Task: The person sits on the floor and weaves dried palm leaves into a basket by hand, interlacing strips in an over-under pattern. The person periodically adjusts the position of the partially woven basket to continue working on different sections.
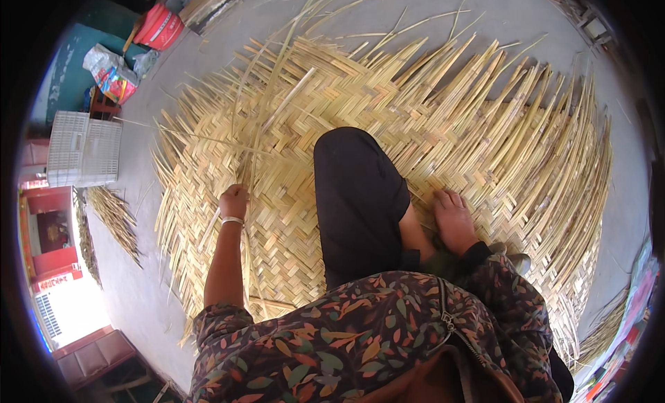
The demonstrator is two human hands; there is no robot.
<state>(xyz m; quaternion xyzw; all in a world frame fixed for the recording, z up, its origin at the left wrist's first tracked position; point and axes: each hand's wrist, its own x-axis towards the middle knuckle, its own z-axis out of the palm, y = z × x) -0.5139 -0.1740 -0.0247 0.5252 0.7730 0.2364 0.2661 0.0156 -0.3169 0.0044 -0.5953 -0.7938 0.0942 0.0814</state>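
Note:
A large herringbone mat (291, 230) woven from pale yellow-green split strips lies beneath me, with long loose ends fanning out along its far and right edges. My left hand (234, 201), a pale band at its wrist, is closed at the lower end of several long loose strips (262, 112). These run away from it across the weave and past the mat's far edge. My right hand (455, 219) lies on the mat to the right of my bent knee, fingers pointing forward, and grips nothing that shows. Dark trousers (357, 202) cover part of the weave between my hands.
Grey floor (131, 237) surrounds the mat. Along the left are a white plastic crate (83, 150), a bundle of dry strips (114, 212), a plastic bag (114, 77) and a red bucket (159, 27). More strips (606, 327) lie at the lower right, beside colourful items.

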